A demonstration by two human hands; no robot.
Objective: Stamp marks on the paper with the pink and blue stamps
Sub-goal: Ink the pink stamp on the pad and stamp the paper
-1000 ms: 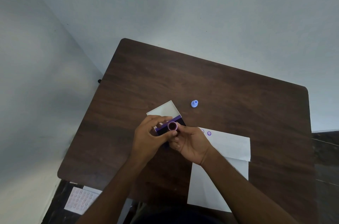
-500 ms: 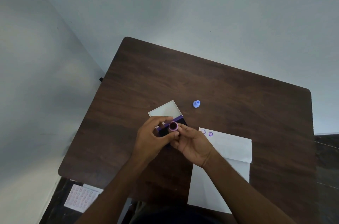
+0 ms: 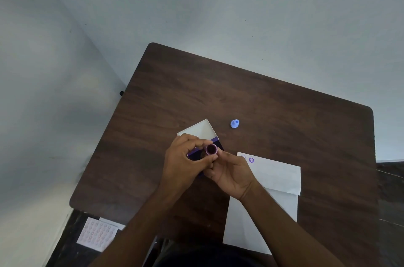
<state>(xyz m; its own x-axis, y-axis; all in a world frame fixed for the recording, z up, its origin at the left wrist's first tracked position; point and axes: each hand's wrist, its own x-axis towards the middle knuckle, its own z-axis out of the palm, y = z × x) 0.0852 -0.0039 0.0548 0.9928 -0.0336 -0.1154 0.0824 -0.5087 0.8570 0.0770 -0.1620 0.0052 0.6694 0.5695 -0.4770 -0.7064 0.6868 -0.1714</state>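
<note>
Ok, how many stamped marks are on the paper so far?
2. A purple mark sits at the paper's far left corner, and a fainter mark is just left of it, beside the right hand, which may hide others.

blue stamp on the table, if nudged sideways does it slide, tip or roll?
The blue stamp looks small and plastic, so probably light and easy to slide. Its narrow knob over a wider base suggests it stands stably; once tipped, the round body might roll.

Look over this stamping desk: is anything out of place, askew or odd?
Nothing is spilled or broken. Two things stand out: the white paper sheet lies askew, with its near end hanging over the edge of the dark wooden table, and a white sheet of pink dots lies on the floor.
</note>
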